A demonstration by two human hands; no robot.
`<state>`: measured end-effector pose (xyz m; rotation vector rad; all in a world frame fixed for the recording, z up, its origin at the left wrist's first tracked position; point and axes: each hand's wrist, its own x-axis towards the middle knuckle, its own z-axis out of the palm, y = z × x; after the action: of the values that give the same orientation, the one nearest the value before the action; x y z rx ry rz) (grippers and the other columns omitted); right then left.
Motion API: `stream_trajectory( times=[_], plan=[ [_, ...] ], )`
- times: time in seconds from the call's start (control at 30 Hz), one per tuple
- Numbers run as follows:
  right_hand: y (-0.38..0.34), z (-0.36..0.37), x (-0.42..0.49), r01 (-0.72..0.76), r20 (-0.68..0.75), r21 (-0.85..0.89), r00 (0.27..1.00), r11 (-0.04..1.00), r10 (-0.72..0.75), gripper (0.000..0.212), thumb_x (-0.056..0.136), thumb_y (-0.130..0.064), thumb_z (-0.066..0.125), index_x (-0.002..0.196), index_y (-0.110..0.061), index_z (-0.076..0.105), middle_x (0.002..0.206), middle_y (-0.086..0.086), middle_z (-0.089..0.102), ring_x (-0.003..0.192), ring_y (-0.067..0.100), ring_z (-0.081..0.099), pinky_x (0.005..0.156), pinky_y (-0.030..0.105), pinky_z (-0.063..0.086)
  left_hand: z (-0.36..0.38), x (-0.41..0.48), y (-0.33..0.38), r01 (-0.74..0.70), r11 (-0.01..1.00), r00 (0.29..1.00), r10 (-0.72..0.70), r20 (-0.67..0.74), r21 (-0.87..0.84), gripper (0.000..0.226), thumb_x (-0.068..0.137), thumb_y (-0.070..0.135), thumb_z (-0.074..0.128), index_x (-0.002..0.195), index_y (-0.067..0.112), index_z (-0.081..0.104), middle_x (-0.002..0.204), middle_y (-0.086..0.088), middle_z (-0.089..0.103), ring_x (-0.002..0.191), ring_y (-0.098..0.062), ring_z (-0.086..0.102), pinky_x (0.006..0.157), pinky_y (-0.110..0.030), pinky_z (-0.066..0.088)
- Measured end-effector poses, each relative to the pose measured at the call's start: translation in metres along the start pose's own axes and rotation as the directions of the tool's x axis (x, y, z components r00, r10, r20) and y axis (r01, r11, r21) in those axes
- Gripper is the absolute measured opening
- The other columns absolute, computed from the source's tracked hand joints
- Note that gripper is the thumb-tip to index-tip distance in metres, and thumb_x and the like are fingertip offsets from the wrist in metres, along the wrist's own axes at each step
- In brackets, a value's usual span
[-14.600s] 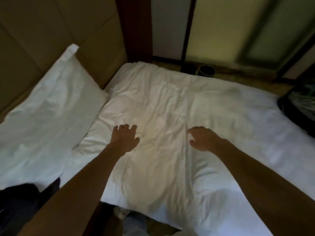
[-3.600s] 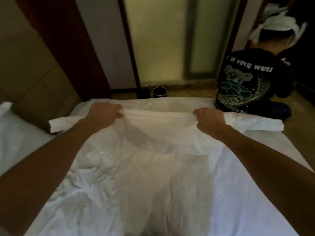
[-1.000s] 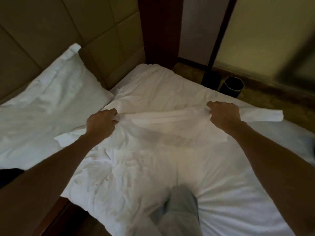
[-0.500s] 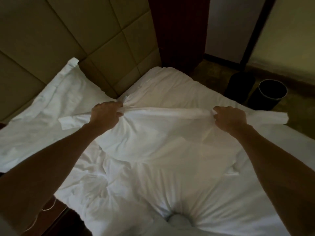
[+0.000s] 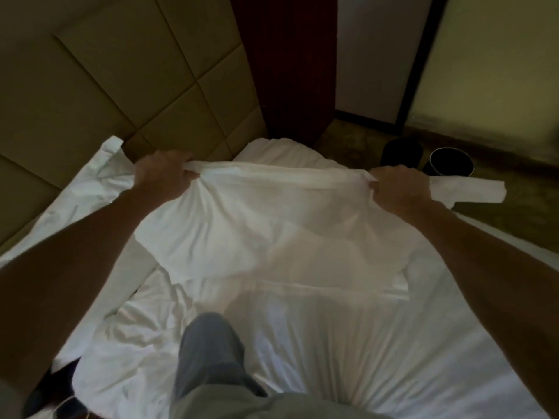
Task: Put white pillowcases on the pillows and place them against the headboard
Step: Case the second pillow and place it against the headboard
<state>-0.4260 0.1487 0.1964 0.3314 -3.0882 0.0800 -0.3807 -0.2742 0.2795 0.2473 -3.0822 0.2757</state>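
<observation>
A pillow in a white pillowcase hangs lifted above the bed, held by its top edge. My left hand grips the left end of that edge and my right hand grips the right end, with a loose flap sticking out past it. A second white-cased pillow leans against the padded headboard at the left, partly hidden by my left arm. My knee in grey trousers rests on the white bed sheet.
A dark wooden panel stands past the headboard. Two black round bins sit on the floor beyond the bed's far edge, below a frosted glass wall. A dark gap shows at the bed's lower left edge.
Both hands have raised the cased pillow higher and carried it towards the headboard. My knee has come further onto the bed.
</observation>
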Motion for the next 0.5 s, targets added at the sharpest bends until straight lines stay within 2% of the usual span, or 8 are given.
stream_trajectory(
  times=[0.07, 0.17, 0.23, 0.3, 0.4, 0.5],
  plan=[
    [-0.016, -0.012, 0.01, -0.011, 0.026, -0.05, 1.0, 0.999, 0.012, 0.025, 0.098, -0.033, 0.049, 0.117, -0.024, 0.063, 0.098, 0.005, 0.067, 0.087, 0.027, 0.064, 0.064, 0.03, 0.036, 0.01, 0.02, -0.018, 0.0, 0.999, 0.999, 0.002, 0.041, -0.036, 0.045, 0.09, 0.048, 0.061, 0.127, 0.024, 0.059, 0.118, -0.015, 0.066, 0.105, -0.043, 0.062, 0.083, -0.051, 0.054],
    [-0.036, -0.021, 0.037, -0.051, 0.045, -0.165, 0.997, 0.985, 0.059, 0.026, 0.095, -0.035, 0.051, 0.113, -0.02, 0.063, 0.091, 0.004, 0.064, 0.082, 0.026, 0.064, 0.061, 0.03, 0.039, 0.031, 0.06, -0.043, -0.046, 0.995, 0.991, 0.056, 0.118, -0.088, 0.048, 0.09, 0.052, 0.059, 0.131, 0.026, 0.056, 0.123, -0.01, 0.064, 0.109, -0.037, 0.061, 0.085, -0.048, 0.053],
    [-0.049, -0.027, 0.058, -0.103, 0.037, -0.207, 0.993, 0.973, 0.113, 0.027, 0.093, -0.035, 0.053, 0.112, -0.018, 0.062, 0.083, 0.002, 0.058, 0.079, 0.026, 0.063, 0.062, 0.031, 0.043, 0.039, 0.093, -0.055, -0.105, 0.984, 0.987, 0.122, 0.109, -0.147, 0.046, 0.091, 0.051, 0.059, 0.13, 0.027, 0.057, 0.123, -0.006, 0.065, 0.109, -0.033, 0.062, 0.085, -0.044, 0.053],
    [-0.065, -0.031, 0.082, -0.166, 0.013, -0.207, 0.985, 0.964, 0.172, 0.029, 0.093, -0.035, 0.055, 0.116, -0.02, 0.062, 0.085, 0.002, 0.06, 0.08, 0.026, 0.064, 0.064, 0.031, 0.046, 0.045, 0.128, -0.07, -0.17, 0.961, 0.978, 0.193, 0.085, -0.218, 0.04, 0.091, 0.048, 0.06, 0.124, 0.027, 0.06, 0.116, -0.004, 0.067, 0.104, -0.031, 0.064, 0.082, -0.042, 0.053],
    [-0.095, -0.04, 0.12, -0.228, -0.017, -0.211, 0.973, 0.95, 0.23, 0.033, 0.093, -0.034, 0.055, 0.124, -0.025, 0.062, 0.105, 0.006, 0.069, 0.091, 0.029, 0.067, 0.072, 0.033, 0.049, 0.056, 0.17, -0.104, -0.242, 0.921, 0.959, 0.274, 0.065, -0.306, 0.03, 0.088, 0.049, 0.062, 0.11, 0.028, 0.063, 0.1, -0.001, 0.069, 0.092, -0.027, 0.066, 0.077, -0.04, 0.055],
    [-0.128, -0.047, 0.152, -0.25, -0.084, -0.226, 0.968, 0.942, 0.237, 0.025, 0.09, -0.027, 0.059, 0.112, -0.026, 0.07, 0.099, 0.005, 0.071, 0.087, 0.03, 0.067, 0.069, 0.032, 0.049, 0.065, 0.201, -0.14, -0.261, 0.898, 0.951, 0.303, 0.067, -0.354, 0.028, 0.089, 0.05, 0.062, 0.107, 0.027, 0.063, 0.095, 0.002, 0.068, 0.083, -0.02, 0.063, 0.074, -0.036, 0.055]
  ],
)
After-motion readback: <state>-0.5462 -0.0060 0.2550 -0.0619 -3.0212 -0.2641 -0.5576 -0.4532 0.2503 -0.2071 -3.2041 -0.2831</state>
